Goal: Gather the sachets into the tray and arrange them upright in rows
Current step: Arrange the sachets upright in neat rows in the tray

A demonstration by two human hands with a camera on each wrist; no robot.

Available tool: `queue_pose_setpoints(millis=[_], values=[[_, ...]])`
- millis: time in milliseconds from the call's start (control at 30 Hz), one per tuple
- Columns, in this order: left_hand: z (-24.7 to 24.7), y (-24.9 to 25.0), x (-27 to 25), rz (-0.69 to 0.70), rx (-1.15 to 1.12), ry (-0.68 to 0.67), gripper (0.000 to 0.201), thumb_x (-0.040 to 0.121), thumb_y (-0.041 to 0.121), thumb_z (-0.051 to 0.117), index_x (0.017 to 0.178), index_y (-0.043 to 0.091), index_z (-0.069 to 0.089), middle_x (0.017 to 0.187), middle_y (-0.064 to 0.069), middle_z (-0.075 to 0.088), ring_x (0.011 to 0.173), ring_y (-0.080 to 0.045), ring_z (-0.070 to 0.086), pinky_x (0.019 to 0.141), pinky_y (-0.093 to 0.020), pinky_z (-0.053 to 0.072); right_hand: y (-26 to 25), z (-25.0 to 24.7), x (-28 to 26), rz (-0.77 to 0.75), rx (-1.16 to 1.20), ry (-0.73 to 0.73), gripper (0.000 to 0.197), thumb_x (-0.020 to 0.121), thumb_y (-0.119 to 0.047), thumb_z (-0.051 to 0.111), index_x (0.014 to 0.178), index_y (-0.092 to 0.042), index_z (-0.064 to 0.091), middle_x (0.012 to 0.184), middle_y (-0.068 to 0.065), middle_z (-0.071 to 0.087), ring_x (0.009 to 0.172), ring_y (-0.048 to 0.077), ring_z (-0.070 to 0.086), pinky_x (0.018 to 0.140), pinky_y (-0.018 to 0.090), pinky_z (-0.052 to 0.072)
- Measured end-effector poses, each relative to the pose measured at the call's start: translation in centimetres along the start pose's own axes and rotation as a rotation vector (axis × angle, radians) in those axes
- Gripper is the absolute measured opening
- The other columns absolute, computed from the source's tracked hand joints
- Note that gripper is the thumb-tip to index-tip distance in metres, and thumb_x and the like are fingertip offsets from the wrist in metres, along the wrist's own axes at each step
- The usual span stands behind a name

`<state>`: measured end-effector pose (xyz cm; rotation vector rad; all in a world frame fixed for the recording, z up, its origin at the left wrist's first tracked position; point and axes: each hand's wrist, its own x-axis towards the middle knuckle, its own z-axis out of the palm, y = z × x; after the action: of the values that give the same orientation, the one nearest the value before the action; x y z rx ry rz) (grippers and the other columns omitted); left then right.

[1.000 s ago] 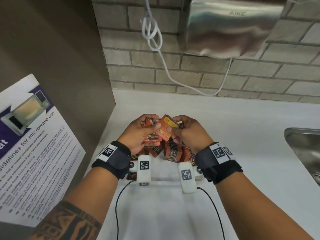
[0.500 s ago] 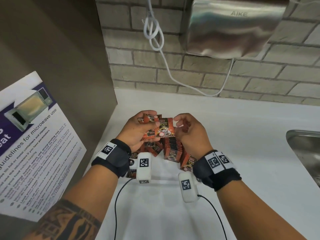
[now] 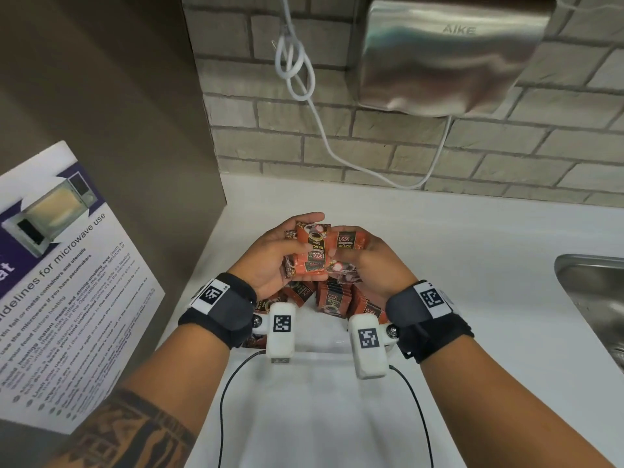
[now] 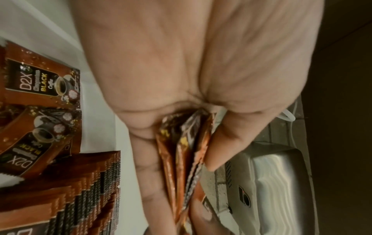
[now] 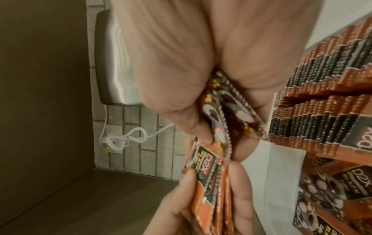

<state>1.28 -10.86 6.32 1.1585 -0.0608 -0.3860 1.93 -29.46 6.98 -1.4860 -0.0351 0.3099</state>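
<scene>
Sachets [image 3: 312, 251] seem light, slick and floppy, so we pinch the small stack flat between curled left hand [image 3: 270, 261] and right hand [image 3: 378, 265] fingers at its edges.

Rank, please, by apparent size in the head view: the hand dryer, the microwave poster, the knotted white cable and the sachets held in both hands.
1. microwave poster (cropped)
2. hand dryer, nearly as large
3. knotted white cable, thin
4. held sachets, similar

Orange-and-black sachets [image 3: 312, 253], white counter [image 3: 472, 251]
</scene>
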Motion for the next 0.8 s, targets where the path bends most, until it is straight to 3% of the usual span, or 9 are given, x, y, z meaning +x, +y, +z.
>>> queue_pose_setpoints(millis=[67, 133, 233, 333, 433, 567, 633, 700, 800], values=[[-0.2, -0.1, 0.0, 0.012, 0.016, 0.01, 0.053, 0.097, -0.012, 0.052, 0.141, 0.017, 0.056, 0.134, -0.019, 0.063, 0.111, -0.042, 0.068, 0.081, -0.054, 0.062, -0.3, -0.2, 0.1, 0.034, 0.034, 0.009, 0.049, 0.08, 0.019, 0.054, 0.125, 0.0, 0.057, 0.108, 0.025, 0.071, 0.094, 0.037, 0.07, 0.088, 0.048, 0.056], [-0.3, 0.0, 0.1, 0.028, 0.046, 0.038, 0.053, 0.094, -0.012, 0.057, 0.14, 0.016, 0.056, 0.129, -0.018, 0.065, 0.107, -0.04, 0.07, 0.078, -0.051, 0.063, -0.5, -0.2, 0.2, 0.049, 0.048, 0.029, 0.047, 0.085, 0.02, 0.047, 0.124, -0.005, 0.055, 0.095, 0.02, 0.071, 0.078, 0.025, 0.07, 0.075, 0.039, 0.058], [-0.4, 0.0, 0.1, 0.037, 0.105, 0.042, 0.053, 0.09, -0.01, 0.064, 0.137, 0.013, 0.056, 0.121, -0.015, 0.067, 0.1, -0.032, 0.072, 0.069, -0.045, 0.064, -0.5, 0.1, 0.2, -0.023, -0.022, 0.085, 0.016, 0.098, -0.005, 0.058, 0.114, -0.008, 0.061, 0.079, 0.005, 0.072, 0.065, 0.019, 0.065, 0.061, 0.03, 0.054], [-0.3, -0.1, 0.2, 0.027, 0.167, 0.033, 0.052, 0.087, -0.009, 0.068, 0.134, 0.01, 0.056, 0.115, -0.014, 0.069, 0.097, -0.03, 0.073, 0.065, -0.043, 0.063, -0.8, 0.1, 0.3, -0.04, -0.034, 0.106, 0.024, 0.091, -0.021, 0.072, 0.107, -0.004, 0.066, 0.092, 0.011, 0.076, 0.079, 0.026, 0.073, 0.069, 0.033, 0.061], [-0.3, -0.3, 0.3, 0.02, 0.223, 0.005, 0.049, 0.085, -0.011, 0.071, 0.128, 0.01, 0.06, 0.111, -0.014, 0.071, 0.094, -0.029, 0.074, 0.062, -0.039, 0.062, -0.9, -0.4, 0.9, -0.063, -0.086, 0.085, 0.02, 0.085, -0.013, 0.078, 0.102, -0.009, 0.069, 0.093, 0.013, 0.075, 0.084, 0.028, 0.073, 0.077, 0.044, 0.06], [-0.8, -0.5, 0.7, 0.071, 0.223, 0.07, 0.042, 0.084, -0.001, 0.075, 0.123, 0.011, 0.064, 0.118, -0.019, 0.07, 0.1, -0.03, 0.071, 0.077, -0.037, 0.061, -0.8, -0.8, 1.3, -0.074, -0.071, 0.098, 0.022, 0.084, -0.006, 0.078, 0.103, -0.013, 0.07, 0.102, 0.028, 0.07, 0.087, 0.037, 0.07, 0.083, 0.057, 0.055], [-1.2, -0.5, 0.9, 0.063, 0.137, 0.117, 0.04, 0.087, 0.004, 0.072, 0.125, 0.011, 0.064, 0.119, -0.022, 0.068, 0.097, -0.03, 0.072, 0.073, -0.037, 0.062, -0.8, -0.9, 1.5, -0.077, -0.003, 0.114, 0.026, 0.085, -0.004, 0.075, 0.11, -0.01, 0.068, 0.103, 0.033, 0.067, 0.083, 0.039, 0.066, 0.079, 0.054, 0.054], [-1.5, -0.6, 0.9, 0.023, 0.078, 0.114, 0.046, 0.084, 0.008, 0.071, 0.129, 0.008, 0.06, 0.121, -0.024, 0.068, 0.094, -0.031, 0.073, 0.069, -0.036, 0.062, -0.8, -1.0, 1.7, -0.072, 0.085, 0.152, 0.032, 0.086, 0.0, 0.073, 0.117, -0.007, 0.066, 0.1, 0.03, 0.069, 0.08, 0.037, 0.065, 0.073, 0.043, 0.054], [-1.3, -0.8, 1.1, -0.011, 0.067, 0.064, 0.043, 0.088, 0.005, 0.068, 0.13, 0.008, 0.059, 0.117, -0.023, 0.071, 0.093, -0.029, 0.075, 0.073, -0.037, 0.063, -0.5, -0.9, 1.9, -0.048, 0.158, 0.16, 0.038, 0.085, 0.004, 0.072, 0.12, -0.009, 0.065, 0.103, 0.025, 0.072, 0.084, 0.032, 0.071, 0.077, 0.039, 0.059]])
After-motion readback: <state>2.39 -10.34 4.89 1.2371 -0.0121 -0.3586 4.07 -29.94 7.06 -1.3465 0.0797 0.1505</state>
